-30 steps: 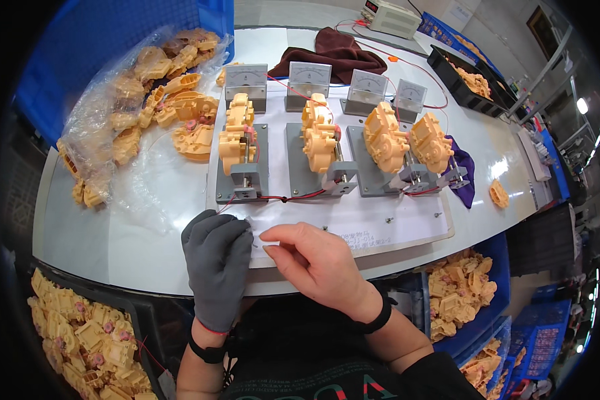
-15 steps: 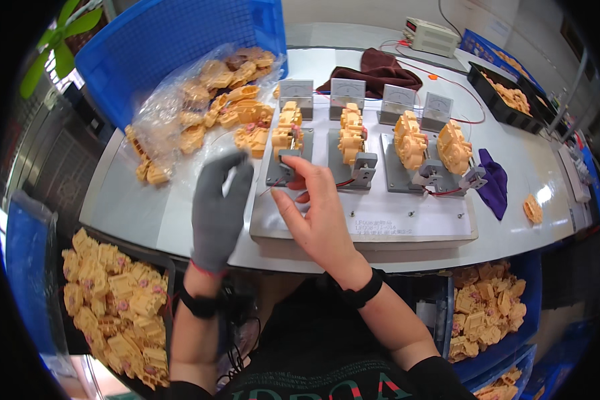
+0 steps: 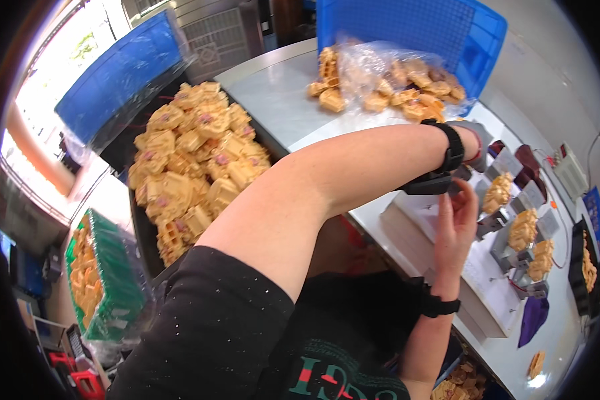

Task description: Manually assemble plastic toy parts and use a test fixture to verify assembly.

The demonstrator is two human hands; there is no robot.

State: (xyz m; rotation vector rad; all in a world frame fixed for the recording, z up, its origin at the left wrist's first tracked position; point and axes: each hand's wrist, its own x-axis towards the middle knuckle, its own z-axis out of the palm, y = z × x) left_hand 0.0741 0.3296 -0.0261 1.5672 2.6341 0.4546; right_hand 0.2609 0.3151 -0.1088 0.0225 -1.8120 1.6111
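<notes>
My left arm reaches across to the right, and my left hand (image 3: 475,141) in a grey glove is at the nearest grey test stand. Its fingers are hidden behind my wrist and black wristband, so what it touches cannot be seen. Just below it, my bare right hand (image 3: 457,217) is raised with thumb and fingers apart, nothing visible between them. Its fingertips are partly covered by the band. Further along the white board (image 3: 481,283), yellow plastic gear-like housings (image 3: 497,193) sit on grey stands, with small meters (image 3: 507,162) behind them.
On my left, a black crate (image 3: 140,230) is heaped with yellow housings (image 3: 200,153). A green crate (image 3: 123,283) stands beyond it. A blue bin (image 3: 407,27) lies tipped at the table's back, with bagged parts before it. A purple cloth (image 3: 533,321) and a loose yellow part (image 3: 537,365) lie right.
The view has swung left, bringing the heaped crate closer to the middle. My left arm now crosses in front of the stands, hiding the nearest one. My right hand remains near that stand.
</notes>
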